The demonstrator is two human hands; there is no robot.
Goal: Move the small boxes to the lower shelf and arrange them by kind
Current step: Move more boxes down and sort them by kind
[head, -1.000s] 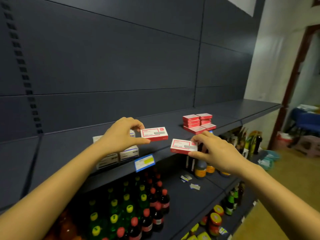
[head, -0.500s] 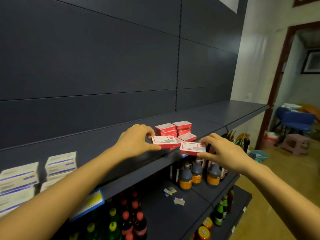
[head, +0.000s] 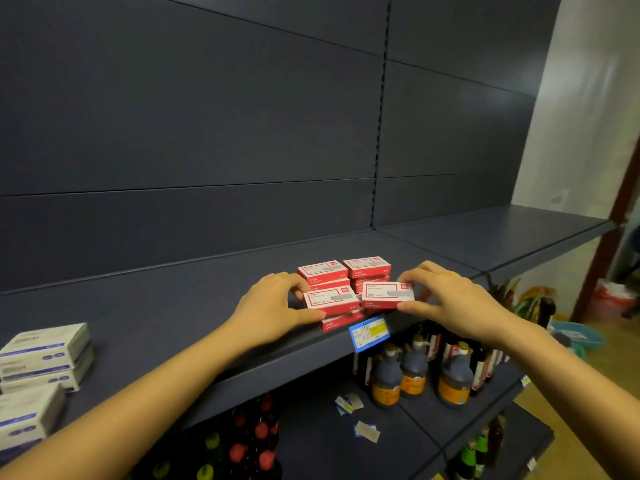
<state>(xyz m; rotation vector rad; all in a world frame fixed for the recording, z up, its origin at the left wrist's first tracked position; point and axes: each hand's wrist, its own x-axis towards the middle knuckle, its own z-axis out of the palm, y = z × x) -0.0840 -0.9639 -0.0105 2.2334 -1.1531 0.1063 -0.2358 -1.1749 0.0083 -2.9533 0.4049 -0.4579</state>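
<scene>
Hands, left hand (head: pixel 268 306) and right hand (head: pixel 450 299), each pinch a red box onto the shelf (head: pixel 173 306) stack.

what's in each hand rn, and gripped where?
Left hand: a red box, grip on its left end, thumb at the front edge. Right hand: another red box, grip on its right end, fingers behind, thumb in front.

Open shelf on both sides of the red box stack

The dark shelf (head: pixel 166 317) lies bare left of the red box stack (head: pixel 346 289), as far as the white boxes (head: pixel 45 355) at the left edge. Right of the stack it is bare too. Above the stack nothing stands before the back panel. Both hands, each gripping a red box, close off the stack's front.
</scene>
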